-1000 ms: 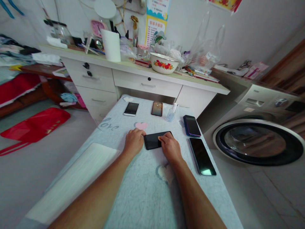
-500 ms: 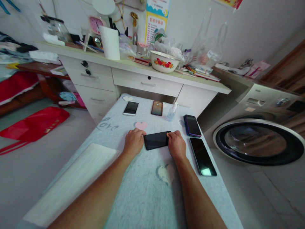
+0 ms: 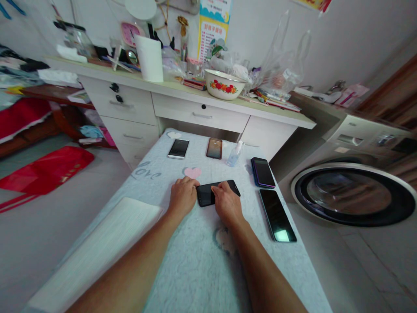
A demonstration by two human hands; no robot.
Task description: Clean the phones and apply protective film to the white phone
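"So, what are you working around?"

"Well, the white-fronted desk [image 3: 182, 108] is standing beyond the clear bottle [image 3: 233, 156], and the cloth-covered table [image 3: 195, 269] is spreading out beneath it. A long dark phone [image 3: 276, 215] is lying to the bottle's right, on my side of it."

"And the black phone [image 3: 206, 194]?"

"That's resting flat, screen [image 3: 207, 198] up, nearer me than the bottle and a little to its left."

"What's changing?"

"My right hand [image 3: 228, 204] is no longer sitting at the end nearer the bottle, as it was half a second ago; it's reaching back over the middle. That end is lying uncovered again, so I'm apparently working back and forth along the screen, not staying at one spot."

"How are both hands doing?"

"My left hand [image 3: 183, 195] is curling with its fingers bunched at the end farther from the bottle, seemingly steadying it. My right is gathering thumb and fingers together, pointing down onto the screen. Whether they're pinching anything small, I'm not managing to tell."
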